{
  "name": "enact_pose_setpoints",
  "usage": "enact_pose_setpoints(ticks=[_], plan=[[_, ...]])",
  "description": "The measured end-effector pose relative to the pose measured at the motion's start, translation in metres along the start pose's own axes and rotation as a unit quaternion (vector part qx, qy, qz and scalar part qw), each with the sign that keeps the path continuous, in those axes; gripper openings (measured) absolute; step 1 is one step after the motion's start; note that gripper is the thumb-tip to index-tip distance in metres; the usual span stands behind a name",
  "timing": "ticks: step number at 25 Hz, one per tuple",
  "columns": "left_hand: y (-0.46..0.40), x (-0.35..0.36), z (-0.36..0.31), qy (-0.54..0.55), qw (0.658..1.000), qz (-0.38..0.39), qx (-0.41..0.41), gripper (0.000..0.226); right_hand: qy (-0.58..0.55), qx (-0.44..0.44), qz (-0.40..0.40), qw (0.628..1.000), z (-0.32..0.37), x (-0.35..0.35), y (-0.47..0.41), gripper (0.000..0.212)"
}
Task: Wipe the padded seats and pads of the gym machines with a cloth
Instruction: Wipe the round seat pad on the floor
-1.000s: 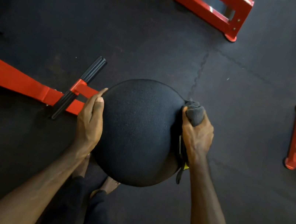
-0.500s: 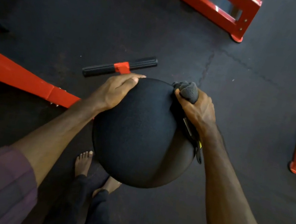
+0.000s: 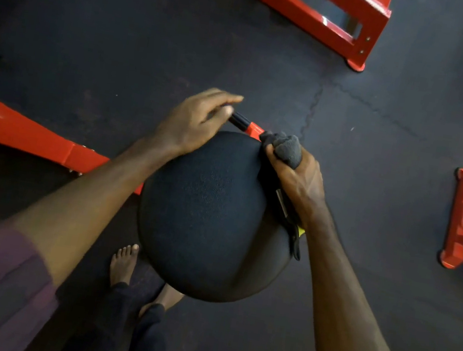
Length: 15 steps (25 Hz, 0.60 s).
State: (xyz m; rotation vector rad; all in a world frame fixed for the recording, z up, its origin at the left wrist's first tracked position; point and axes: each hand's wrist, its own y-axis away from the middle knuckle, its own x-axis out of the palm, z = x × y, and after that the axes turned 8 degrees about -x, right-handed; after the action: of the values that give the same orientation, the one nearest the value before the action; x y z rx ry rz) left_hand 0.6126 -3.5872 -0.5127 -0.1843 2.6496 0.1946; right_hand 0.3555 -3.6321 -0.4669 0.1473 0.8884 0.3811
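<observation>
While the right hand [image 3: 296, 179] keeps a bunched grey cloth [image 3: 286, 149] clamped in its grip at the far right edge of the round black pad [image 3: 212, 214], I read this as mid-wipe on this one pad. Cloth touches the pad rim, just beside the red bracket [image 3: 254, 130] behind it. Left hand [image 3: 193, 122] sits at the pad's far edge, fingers loosely curled over a black handle [image 3: 239, 120]; blurred, so I can't tell if that grip is clamped on the handle or just resting. Pad is on a red machine frame [image 3: 19, 126] over dark rubber floor [image 3: 124, 37]. Bare feet [image 3: 124, 261] below the pad. My judgement: top face looks not yet covered. Next move calls for dragging the cloth across the dome and round the rim, left hand steadying so the pad doesn't swivel.
</observation>
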Motion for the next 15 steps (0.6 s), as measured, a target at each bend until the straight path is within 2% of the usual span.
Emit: enact_pose_setpoints(ticks=[2, 4, 6, 12, 15], plan=[[0.068, -0.020, 0.025, 0.075, 0.987, -0.057, -0.127, 0.042, -0.018, 0.025, -0.014, 0.999, -0.006, -0.002, 0.008, 0.033], [0.143, -0.017, 0.031, 0.203, 0.944, -0.075, -0.249, 0.044, -0.014, 0.042, -0.006, 0.999, -0.003, -0.003, 0.002, 0.052], [0.194, 0.011, 0.022, 0.291, 0.902, -0.089, -0.308, 0.046, 0.035, 0.044, 0.034, 0.998, 0.010, -0.003, -0.015, 0.061], [0.200, 0.027, 0.022, 0.345, 0.879, -0.110, -0.311, 0.055, 0.167, -0.049, 0.158, 0.972, 0.075, 0.018, -0.045, 0.053], [0.197, 0.023, 0.027, 0.339, 0.885, -0.096, -0.305, 0.062, 0.230, -0.117, 0.220, 0.941, 0.114, 0.046, -0.049, 0.053]])
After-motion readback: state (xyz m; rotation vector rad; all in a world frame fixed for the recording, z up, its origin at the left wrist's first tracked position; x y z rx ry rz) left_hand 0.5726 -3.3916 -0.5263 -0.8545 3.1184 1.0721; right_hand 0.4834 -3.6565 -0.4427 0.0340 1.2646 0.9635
